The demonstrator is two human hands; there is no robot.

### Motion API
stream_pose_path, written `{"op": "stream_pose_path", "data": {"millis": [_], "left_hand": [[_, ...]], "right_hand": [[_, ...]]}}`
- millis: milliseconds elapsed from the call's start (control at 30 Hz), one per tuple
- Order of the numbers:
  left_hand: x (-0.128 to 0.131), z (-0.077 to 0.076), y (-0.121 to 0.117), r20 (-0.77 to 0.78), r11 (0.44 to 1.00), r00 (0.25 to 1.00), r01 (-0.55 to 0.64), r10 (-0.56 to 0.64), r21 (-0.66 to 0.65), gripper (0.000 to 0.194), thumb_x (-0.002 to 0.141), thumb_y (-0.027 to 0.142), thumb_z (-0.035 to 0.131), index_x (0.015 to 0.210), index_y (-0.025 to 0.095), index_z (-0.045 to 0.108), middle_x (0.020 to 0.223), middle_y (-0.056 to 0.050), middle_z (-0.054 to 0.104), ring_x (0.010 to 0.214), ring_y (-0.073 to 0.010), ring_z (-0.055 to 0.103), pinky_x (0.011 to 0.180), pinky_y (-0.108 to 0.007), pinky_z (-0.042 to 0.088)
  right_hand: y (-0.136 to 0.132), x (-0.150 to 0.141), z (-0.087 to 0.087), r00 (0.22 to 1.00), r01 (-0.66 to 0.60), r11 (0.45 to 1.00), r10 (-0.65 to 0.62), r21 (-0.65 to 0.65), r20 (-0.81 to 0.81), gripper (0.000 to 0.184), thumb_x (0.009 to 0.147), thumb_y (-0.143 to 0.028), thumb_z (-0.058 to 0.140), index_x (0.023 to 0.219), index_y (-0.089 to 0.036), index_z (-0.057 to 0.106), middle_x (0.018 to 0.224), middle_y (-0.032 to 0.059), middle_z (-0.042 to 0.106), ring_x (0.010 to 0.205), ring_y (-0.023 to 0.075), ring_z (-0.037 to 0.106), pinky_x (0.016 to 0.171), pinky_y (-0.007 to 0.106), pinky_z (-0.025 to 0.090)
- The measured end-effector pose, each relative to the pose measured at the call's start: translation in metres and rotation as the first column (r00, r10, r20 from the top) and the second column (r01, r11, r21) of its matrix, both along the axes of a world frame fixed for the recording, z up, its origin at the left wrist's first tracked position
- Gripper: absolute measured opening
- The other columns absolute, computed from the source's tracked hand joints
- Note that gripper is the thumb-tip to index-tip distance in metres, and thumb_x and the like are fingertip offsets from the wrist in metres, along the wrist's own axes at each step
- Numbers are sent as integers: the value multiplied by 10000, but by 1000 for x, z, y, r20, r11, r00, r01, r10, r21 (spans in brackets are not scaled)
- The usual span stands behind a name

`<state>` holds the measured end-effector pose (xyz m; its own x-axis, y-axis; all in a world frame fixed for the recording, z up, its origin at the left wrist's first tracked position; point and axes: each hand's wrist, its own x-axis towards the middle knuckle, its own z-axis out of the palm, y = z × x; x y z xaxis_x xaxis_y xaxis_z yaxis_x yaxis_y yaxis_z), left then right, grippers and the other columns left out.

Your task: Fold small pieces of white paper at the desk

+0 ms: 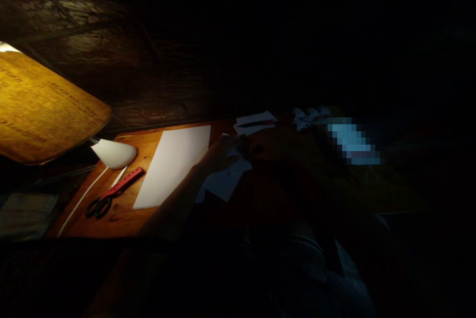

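In deep shadow at the middle of the table, my left hand (pixel 226 148) is closed on a piece of white paper (pixel 233 152), its fingers bent around the edge. Close beside it on the right is my right hand (pixel 258 146), so dark that its fingers cannot be made out. Below both hands lie cut pieces of white paper (pixel 225 182) with pointed corners. A stack or large sheet of white paper (pixel 173 167) rests left of my left forearm. Beyond my hands are more paper pieces (pixel 255 121) with a dark, narrow object (pixel 256 124) across them.
At left stands a lamp with a lit, printed shade (pixel 48 105) and a white base (pixel 116 153), its cord (pixel 82 199) trailing forward. Black-handled scissors (pixel 99 207) lie by a red strip (pixel 127 181). Crumpled paper (pixel 309 117) and a blurred-out bright patch (pixel 353 142) are at right.
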<state>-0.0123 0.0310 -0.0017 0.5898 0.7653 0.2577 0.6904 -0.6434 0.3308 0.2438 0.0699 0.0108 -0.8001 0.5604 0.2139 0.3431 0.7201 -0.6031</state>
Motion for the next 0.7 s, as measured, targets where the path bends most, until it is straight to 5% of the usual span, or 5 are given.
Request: {"op": "stream_pose_path", "data": {"millis": [267,467,700], "left_hand": [[4,-2,-1,-34,1000,999,-19,19,9,467,893,384,761,1339,288,659,1487,-94,624,1399,-325,542,1174,-603,442],[5,0,-3,-40,1000,999,-12,12,-7,420,913,443,744,1300,295,678,1485,-93,622,1396,-330,539,1173,-621,430],[2,-3,0,-51,1000,998,-29,29,-6,491,865,420,788,1328,305,673,1525,-92,589,1398,-351,529,1161,-619,445]], "right_hand": [[-1,-1,3,1000,-25,999,24,42,13,81,846,-190,766,910,-193,816,1053,72,769,916,188,688,855,307,497],[-9,-9,10,983,145,986,-153,83,104,136,877,-253,744,951,-151,796,1018,95,772,853,193,660,761,286,434],[-18,-14,27,949,110,961,-177,253,261,120,926,-224,674,932,-146,765,1024,115,769,884,216,661,735,301,373]]}}
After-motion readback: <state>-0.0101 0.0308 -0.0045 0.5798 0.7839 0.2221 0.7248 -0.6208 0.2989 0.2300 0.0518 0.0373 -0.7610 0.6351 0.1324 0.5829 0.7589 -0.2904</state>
